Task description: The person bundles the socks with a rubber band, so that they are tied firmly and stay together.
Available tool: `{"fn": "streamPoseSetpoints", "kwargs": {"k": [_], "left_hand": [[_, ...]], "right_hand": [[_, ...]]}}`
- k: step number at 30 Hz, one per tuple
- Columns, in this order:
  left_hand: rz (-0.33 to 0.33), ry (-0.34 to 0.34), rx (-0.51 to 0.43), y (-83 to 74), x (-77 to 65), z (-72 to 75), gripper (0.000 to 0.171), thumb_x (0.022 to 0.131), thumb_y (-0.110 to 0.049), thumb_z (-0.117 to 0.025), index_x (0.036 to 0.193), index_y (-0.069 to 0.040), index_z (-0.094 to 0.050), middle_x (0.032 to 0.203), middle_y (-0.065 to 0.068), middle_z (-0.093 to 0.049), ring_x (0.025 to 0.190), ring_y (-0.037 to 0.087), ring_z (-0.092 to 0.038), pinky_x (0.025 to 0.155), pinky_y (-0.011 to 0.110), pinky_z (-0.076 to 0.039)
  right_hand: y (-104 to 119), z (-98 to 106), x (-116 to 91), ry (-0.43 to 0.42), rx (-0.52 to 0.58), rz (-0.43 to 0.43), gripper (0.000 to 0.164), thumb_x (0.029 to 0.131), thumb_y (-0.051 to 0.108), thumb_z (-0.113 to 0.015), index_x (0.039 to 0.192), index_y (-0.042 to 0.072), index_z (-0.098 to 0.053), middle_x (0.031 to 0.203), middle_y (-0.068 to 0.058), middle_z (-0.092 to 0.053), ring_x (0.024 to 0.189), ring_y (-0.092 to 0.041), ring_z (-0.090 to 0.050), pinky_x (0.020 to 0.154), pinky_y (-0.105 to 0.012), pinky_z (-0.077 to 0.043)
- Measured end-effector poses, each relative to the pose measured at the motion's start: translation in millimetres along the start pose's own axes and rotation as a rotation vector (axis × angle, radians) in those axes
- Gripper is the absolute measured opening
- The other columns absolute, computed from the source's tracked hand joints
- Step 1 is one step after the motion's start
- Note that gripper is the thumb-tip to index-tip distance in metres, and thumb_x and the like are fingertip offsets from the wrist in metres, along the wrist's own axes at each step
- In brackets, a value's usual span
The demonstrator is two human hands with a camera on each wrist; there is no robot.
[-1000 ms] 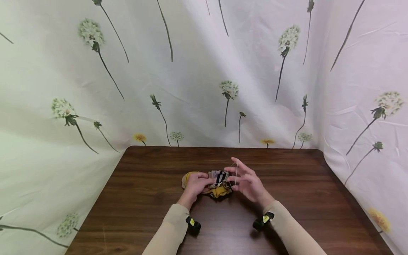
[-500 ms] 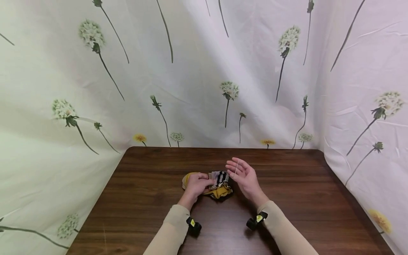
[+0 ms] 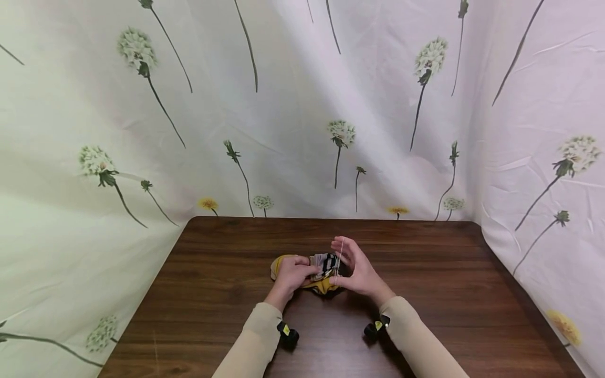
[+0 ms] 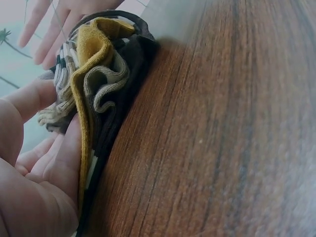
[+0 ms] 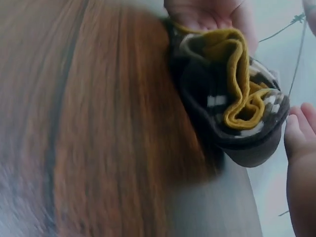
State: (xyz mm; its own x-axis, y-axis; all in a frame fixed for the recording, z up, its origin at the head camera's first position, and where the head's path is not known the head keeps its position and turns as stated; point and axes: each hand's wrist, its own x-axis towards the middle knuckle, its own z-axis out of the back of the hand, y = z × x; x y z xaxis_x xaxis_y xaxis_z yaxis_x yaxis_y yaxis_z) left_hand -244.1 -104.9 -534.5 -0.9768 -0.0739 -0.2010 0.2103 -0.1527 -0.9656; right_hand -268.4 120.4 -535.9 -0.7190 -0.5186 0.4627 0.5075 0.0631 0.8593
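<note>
A bundle of knitted socks in yellow, black, grey and stripes lies folded near the middle of the table. My left hand grips its left part; in the left wrist view the thumb is on top and the fingers are tucked under the striped folds. At the bundle's right end my right hand holds its fingers and thumb apart, with a thin white band stretched between them. In the right wrist view the band runs as a taut line down to the thumb, right at the bundle's dark edge.
The dark wooden table extends around both arms. Behind it and on both sides hangs a white cloth printed with dandelions. A small black camera is strapped on each wrist.
My right hand has drawn left onto the bundle's right end, its fingers closing and then parting from the thumb with the band stretched. The left hand has stayed on the socks.
</note>
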Motion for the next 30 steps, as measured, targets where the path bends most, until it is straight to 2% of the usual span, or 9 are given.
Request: {"fn": "streamPoseSetpoints", "kwargs": {"k": [4,9,13,15,17,21,24,30], "left_hand": [[-0.009,-0.007,-0.003,-0.8,-0.1,-1.9,0.024,0.081,-0.013,-0.090,0.086,-0.002,-0.070,0.082,0.002,-0.067,0.070,0.012,-0.066,0.061,0.028,-0.059],[-0.020,0.016,-0.012,-0.9,0.7,-3.2,0.028,0.082,-0.012,-0.089,0.074,-0.006,-0.063,0.069,-0.003,-0.061,0.061,0.010,-0.060,0.058,0.026,-0.055],[-0.023,0.029,-0.002,-1.4,0.8,-3.6,0.033,0.083,-0.014,-0.088,0.070,-0.006,-0.059,0.063,-0.004,-0.056,0.056,0.010,-0.056,0.057,0.026,-0.053],[-0.024,0.027,0.005,-1.3,0.6,-4.1,0.027,0.082,-0.014,-0.089,0.076,-0.002,-0.065,0.069,-0.002,-0.061,0.060,0.011,-0.060,0.059,0.027,-0.055],[-0.018,0.032,0.004,-1.0,-0.1,-4.4,0.025,0.082,-0.013,-0.089,0.091,0.002,-0.070,0.079,0.002,-0.067,0.066,0.012,-0.063,0.061,0.028,-0.056],[-0.020,0.048,-0.002,-1.4,-2.1,-5.1,0.047,0.083,-0.012,-0.089,0.121,0.005,-0.067,0.093,0.011,-0.074,0.074,0.014,-0.066,0.065,0.030,-0.058],[-0.032,0.051,0.006,-2.1,-3.1,-5.9,0.052,0.084,-0.013,-0.088,0.126,0.004,-0.064,0.089,0.011,-0.073,0.072,0.013,-0.064,0.064,0.029,-0.057],[-0.095,0.048,0.055,-5.6,-3.7,-8.5,0.047,0.086,-0.017,-0.088,0.123,0.001,-0.065,0.084,0.007,-0.068,0.068,0.014,-0.061,0.060,0.027,-0.054]], "right_hand": [[1.4,1.5,1.5,0.066,-0.149,-0.008,0.105,0.078,0.012,-0.095,0.158,-0.001,-0.029,0.159,-0.017,-0.039,0.147,-0.043,-0.039,0.121,-0.045,-0.035],[3.9,2.9,6.3,0.132,-0.281,0.003,0.114,0.076,0.022,-0.098,0.160,0.000,-0.025,0.163,-0.018,-0.030,0.150,-0.041,-0.035,0.120,-0.053,-0.035],[3.5,3.7,9.1,0.155,-0.337,0.006,0.117,0.074,0.022,-0.099,0.160,-0.004,-0.025,0.161,-0.022,-0.031,0.148,-0.045,-0.036,0.120,-0.054,-0.036],[3.2,4.1,9.5,0.167,-0.376,-0.004,0.116,0.074,0.025,-0.099,0.160,-0.003,-0.026,0.160,-0.020,-0.033,0.148,-0.043,-0.038,0.120,-0.051,-0.037],[2.9,4.2,8.9,0.176,-0.390,-0.020,0.115,0.075,0.027,-0.098,0.160,-0.002,-0.027,0.158,-0.019,-0.035,0.147,-0.041,-0.039,0.120,-0.050,-0.038],[1.6,4.1,6.9,0.179,-0.377,-0.046,0.111,0.078,0.029,-0.096,0.161,0.004,-0.027,0.156,-0.017,-0.036,0.146,-0.042,-0.040,0.120,-0.051,-0.037],[0.2,4.0,6.1,0.181,-0.406,-0.040,0.108,0.080,0.032,-0.095,0.161,0.005,-0.028,0.155,-0.021,-0.038,0.144,-0.042,-0.042,0.118,-0.052,-0.039],[-1.9,5.4,6.1,0.191,-0.503,-0.035,0.106,0.080,0.037,-0.093,0.159,0.001,-0.031,0.153,-0.025,-0.040,0.141,-0.034,-0.045,0.114,-0.053,-0.044]]}}
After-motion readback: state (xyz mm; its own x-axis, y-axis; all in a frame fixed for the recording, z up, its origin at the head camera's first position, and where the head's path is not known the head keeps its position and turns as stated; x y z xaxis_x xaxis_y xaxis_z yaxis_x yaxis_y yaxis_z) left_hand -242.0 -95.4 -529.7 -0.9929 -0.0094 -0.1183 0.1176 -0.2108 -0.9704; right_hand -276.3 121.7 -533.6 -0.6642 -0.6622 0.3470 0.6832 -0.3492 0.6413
